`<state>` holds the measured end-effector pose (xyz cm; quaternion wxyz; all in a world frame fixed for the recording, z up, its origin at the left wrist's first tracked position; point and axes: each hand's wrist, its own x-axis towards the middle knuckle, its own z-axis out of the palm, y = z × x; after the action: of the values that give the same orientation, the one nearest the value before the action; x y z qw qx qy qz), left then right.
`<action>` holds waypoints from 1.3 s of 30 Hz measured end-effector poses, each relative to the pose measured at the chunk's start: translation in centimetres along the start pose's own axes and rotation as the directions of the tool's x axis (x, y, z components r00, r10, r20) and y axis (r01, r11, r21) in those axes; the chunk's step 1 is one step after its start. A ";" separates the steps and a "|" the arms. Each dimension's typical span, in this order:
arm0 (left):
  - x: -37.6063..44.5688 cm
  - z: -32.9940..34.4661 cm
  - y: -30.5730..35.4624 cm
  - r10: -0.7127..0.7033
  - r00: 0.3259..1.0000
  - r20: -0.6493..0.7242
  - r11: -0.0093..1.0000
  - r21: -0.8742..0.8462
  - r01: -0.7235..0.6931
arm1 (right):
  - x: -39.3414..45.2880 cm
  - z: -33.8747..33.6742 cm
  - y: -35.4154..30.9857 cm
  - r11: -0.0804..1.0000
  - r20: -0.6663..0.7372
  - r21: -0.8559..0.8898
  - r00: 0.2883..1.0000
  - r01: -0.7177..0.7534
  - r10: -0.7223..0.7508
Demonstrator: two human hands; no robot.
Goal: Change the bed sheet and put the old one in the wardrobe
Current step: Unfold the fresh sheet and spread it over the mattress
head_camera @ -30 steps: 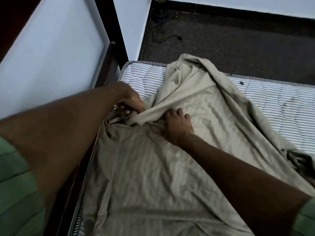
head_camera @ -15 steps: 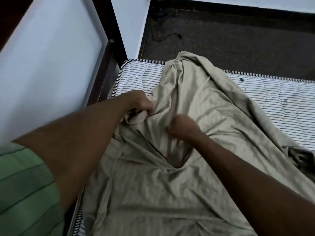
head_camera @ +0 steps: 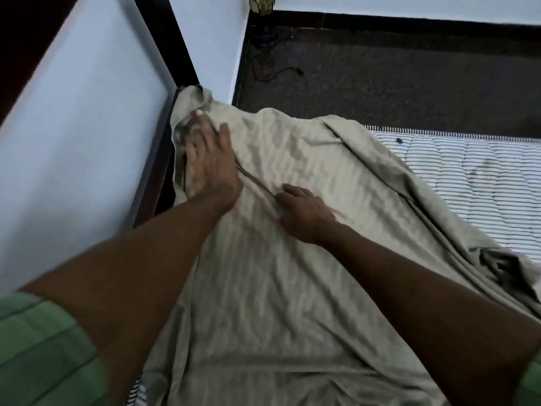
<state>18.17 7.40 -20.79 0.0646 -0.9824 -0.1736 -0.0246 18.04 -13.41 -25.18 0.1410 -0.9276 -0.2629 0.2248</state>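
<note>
At the mattress's [head_camera: 468, 171] far-left corner, bunched khaki sheet [head_camera: 263, 273] lies just beyond the left hand [head_camera: 209, 168] — fingers straight, pressing; right hand [head_camera: 307, 215] rests flat, farther back.

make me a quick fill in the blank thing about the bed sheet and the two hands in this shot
1. The beige sheet lies over a mattress with a ____ pattern.
2. The left hand lies flat on the sheet near the bed's ____ corner.
3. Both hands touch the ____; the right hand rests at its middle.
4. The sleeves are ____ in colour.

Missing words: striped; far left; sheet; green
</note>
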 end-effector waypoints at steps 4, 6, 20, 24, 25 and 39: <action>-2.4 0.1 4.1 0.237 0.941 0.240 0.971 -0.076 -0.225 | -1.1 -0.5 1.9 0.999 -0.080 0.033 0.996 0.031 -0.028; -3.8 0.7 5.7 0.363 0.887 0.285 0.930 -0.166 -0.327 | -2.1 -0.4 2.5 0.998 -0.108 0.068 0.994 0.011 -0.004; -11.0 -1.9 21.6 0.713 0.684 0.155 0.637 -0.552 -0.538 | -14.9 -8.4 23.9 0.758 -0.013 0.032 0.758 -0.652 0.652; -12.3 -2.7 25.9 0.627 0.756 0.188 0.706 -0.548 -0.449 | -11.3 -16.2 27.9 0.755 -0.357 0.266 0.666 -0.600 0.655; -12.9 -2.9 26.8 0.589 0.782 0.205 0.730 -0.550 -0.406 | -10.6 -18.0 28.5 0.755 -0.395 0.363 0.644 -0.546 0.655; -25.6 -3.4 36.7 0.378 0.794 0.477 0.896 -0.404 -0.184 | -33.9 3.7 25.8 0.987 -0.074 -0.073 0.988 -0.142 0.136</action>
<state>6.71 -35.94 -23.55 -0.1533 -0.9592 -0.0278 0.2359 1.37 -52.77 -26.51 0.0976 -0.9557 -0.2012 0.1913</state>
